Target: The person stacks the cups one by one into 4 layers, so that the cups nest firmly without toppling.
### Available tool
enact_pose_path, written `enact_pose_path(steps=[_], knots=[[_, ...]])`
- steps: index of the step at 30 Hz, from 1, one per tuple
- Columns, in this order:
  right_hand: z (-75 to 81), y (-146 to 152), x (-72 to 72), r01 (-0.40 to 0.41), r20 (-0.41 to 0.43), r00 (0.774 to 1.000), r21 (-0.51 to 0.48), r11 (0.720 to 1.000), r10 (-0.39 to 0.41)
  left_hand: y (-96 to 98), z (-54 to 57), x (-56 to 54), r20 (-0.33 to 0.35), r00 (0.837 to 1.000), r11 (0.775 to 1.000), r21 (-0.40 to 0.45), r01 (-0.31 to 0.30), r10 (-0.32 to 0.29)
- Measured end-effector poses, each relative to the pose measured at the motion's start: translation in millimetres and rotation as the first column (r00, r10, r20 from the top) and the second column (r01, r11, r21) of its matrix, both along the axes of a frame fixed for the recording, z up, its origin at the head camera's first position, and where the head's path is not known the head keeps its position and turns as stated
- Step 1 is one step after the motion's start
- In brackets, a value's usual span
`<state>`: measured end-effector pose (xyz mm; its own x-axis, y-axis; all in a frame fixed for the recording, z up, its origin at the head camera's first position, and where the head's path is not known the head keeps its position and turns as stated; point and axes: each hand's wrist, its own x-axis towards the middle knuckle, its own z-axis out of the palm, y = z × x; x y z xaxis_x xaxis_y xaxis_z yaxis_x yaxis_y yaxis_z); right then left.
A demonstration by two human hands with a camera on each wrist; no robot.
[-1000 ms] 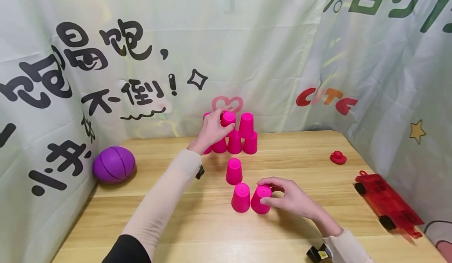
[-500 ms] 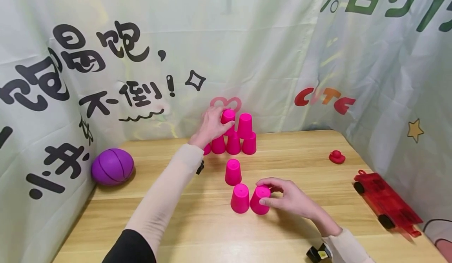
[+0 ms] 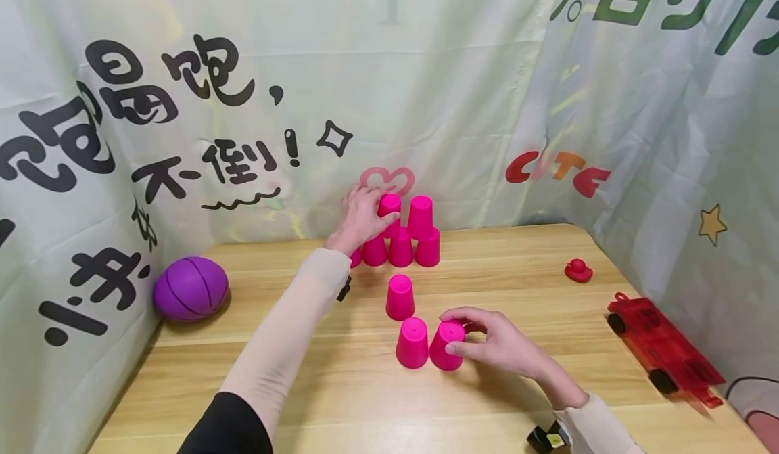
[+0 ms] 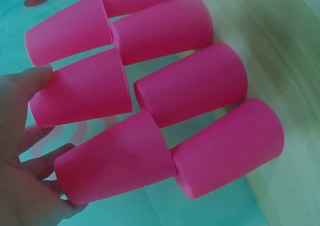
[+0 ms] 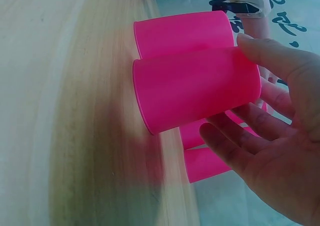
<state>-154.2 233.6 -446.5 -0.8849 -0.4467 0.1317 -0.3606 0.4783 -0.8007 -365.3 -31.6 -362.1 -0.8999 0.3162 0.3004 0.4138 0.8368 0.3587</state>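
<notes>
At the back of the table, inverted pink cups are stacked in two rows; a bottom-row cup (image 3: 401, 250) touches its neighbours closely. My left hand (image 3: 360, 220) pinches the middle upper cup (image 4: 85, 88) between thumb and a finger. Its other fingers lie at the base of the left upper cup (image 4: 117, 158), which the hand hides in the head view. Another upper cup (image 3: 420, 217) stands at the right. Nearer, my right hand (image 3: 499, 342) grips an inverted pink cup (image 3: 445, 356) by thumb and fingers, beside another cup (image 3: 412, 344). One more cup (image 3: 399, 298) stands behind them.
A purple ball (image 3: 191, 289) sits at the left of the wooden table (image 3: 341, 400). On the right are a small red hat-shaped object (image 3: 578, 270) and a red toy car (image 3: 663, 346) near the edge. A printed cloth (image 3: 462, 102) hangs behind.
The middle upper cup rose slightly in my left hand, then came down again level with its right neighbour. My right hand keeps its grip in place. The head view has shifted a little.
</notes>
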Motion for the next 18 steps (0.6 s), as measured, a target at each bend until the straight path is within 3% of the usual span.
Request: enact_pose_path(steps=[18], knots=[[0.1, 0.1, -0.3, 0.001, 0.021, 1.0, -0.013, 1.0, -0.001, 3.1, -5.0, -3.9, 0.022, 0.998, 0.998, -0.033, -0.054, 0.055]])
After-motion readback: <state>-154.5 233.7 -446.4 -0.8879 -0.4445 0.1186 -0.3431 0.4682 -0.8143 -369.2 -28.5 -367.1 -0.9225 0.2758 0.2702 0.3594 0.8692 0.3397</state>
